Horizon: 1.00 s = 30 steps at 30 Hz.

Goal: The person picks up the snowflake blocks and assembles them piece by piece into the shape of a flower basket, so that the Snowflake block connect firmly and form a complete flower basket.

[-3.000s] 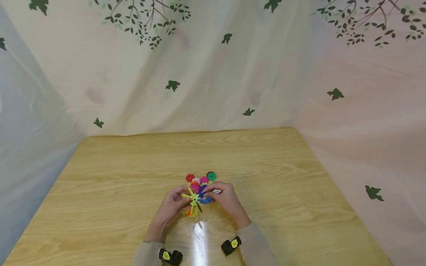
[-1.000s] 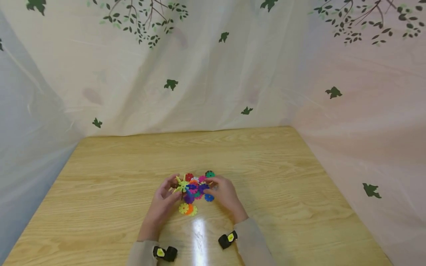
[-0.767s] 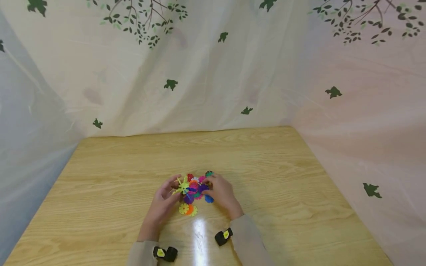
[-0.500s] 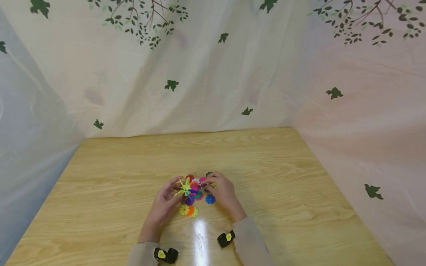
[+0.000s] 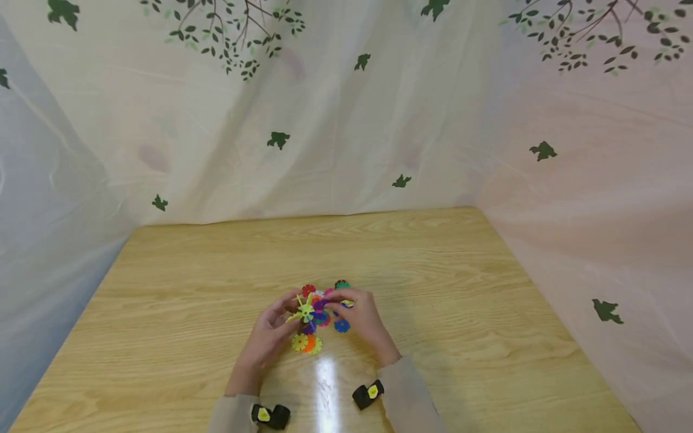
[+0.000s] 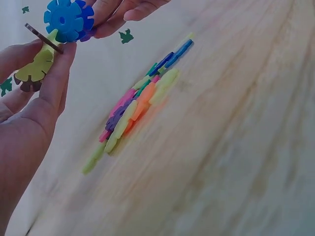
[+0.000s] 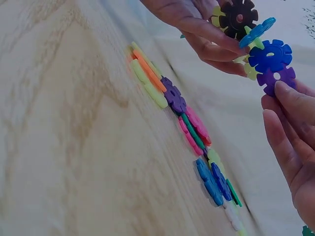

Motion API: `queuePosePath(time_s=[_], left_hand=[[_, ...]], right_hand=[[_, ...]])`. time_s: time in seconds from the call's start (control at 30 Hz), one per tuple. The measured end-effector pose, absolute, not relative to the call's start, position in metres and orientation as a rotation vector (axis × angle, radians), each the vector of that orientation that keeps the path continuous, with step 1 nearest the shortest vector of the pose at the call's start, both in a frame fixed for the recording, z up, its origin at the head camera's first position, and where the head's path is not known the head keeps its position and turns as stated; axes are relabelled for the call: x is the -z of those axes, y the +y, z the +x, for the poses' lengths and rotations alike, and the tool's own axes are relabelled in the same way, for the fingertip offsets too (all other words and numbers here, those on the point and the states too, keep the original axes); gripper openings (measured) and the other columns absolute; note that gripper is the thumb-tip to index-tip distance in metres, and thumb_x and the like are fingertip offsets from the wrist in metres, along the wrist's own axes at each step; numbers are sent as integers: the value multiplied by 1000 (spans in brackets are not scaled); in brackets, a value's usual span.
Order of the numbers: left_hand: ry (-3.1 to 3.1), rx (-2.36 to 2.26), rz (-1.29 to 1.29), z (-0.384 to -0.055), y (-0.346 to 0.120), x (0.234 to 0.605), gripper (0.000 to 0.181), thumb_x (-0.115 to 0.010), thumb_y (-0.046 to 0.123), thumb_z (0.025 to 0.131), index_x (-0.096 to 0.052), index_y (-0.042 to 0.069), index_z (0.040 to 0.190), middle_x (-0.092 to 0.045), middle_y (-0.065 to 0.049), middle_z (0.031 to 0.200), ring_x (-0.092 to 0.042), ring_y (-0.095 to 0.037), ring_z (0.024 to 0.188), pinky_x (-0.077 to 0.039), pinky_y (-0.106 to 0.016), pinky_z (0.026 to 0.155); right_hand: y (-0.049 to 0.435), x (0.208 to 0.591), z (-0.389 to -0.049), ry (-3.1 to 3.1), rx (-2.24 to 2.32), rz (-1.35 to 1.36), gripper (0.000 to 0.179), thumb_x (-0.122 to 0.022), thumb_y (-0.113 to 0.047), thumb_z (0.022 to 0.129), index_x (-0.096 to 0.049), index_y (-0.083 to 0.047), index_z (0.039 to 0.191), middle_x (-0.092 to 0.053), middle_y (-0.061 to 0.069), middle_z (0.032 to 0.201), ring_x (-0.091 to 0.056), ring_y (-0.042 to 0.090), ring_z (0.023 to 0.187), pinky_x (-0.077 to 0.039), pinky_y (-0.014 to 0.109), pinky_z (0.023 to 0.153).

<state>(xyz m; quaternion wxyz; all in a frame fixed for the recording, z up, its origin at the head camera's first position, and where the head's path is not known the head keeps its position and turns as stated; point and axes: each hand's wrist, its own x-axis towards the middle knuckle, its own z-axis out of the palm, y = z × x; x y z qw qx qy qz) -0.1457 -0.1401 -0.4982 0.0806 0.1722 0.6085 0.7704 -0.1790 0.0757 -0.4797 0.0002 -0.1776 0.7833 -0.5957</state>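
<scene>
Left hand (image 5: 269, 340) pinches the snowflake-disc cluster (image 7: 256, 46); right hand (image 5: 361, 322) pinches its purple disc (image 7: 275, 78). Loose discs (image 5: 307, 343) lie on the worktop (image 5: 460, 313).

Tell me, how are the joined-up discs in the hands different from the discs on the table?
The joined cluster is held up in the air by the left hand and right hand; the loose discs lie on the wooden table. The cluster's discs are slotted together at angles; the loose discs lie flat, some overlapping. Both are colourful notched plastic discs.
</scene>
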Motion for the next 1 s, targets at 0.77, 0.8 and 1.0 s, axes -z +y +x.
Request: queuePosePath(time_s=[0.77, 0.8, 1.0], left_hand=[[1995, -2107, 513, -145, -139, 501, 55, -53, -9, 92, -32, -14, 142, -44, -27, 140, -55, 3, 109, -53, -13, 85], [2004, -2097, 535, -144, -139, 500, 55, -53, -9, 92, -32, -15, 142, -40, -33, 141, -55, 3, 109, -53, -13, 86], [2017, -2101, 616, -145, -139, 502, 54, -53, -7, 92, -31, -16, 141, -36, -39, 141, -54, 4, 111, -53, -14, 88]], right_hand=[[80, 481, -173, 2419, 1783, -791, 9, -68, -2, 87, -73, 1, 93, -73, 20, 91, -70, 38, 74, -61, 30, 58], [80, 482, -172, 2425, 1778, -796, 9, -68, -2, 87, -74, 1, 93, -73, 20, 91, -70, 37, 74, -61, 30, 58], [78, 483, -171, 2433, 1815, -763, 11, -68, -2, 86, -74, 2, 95, -73, 21, 91, -69, 37, 71, -61, 34, 57]])
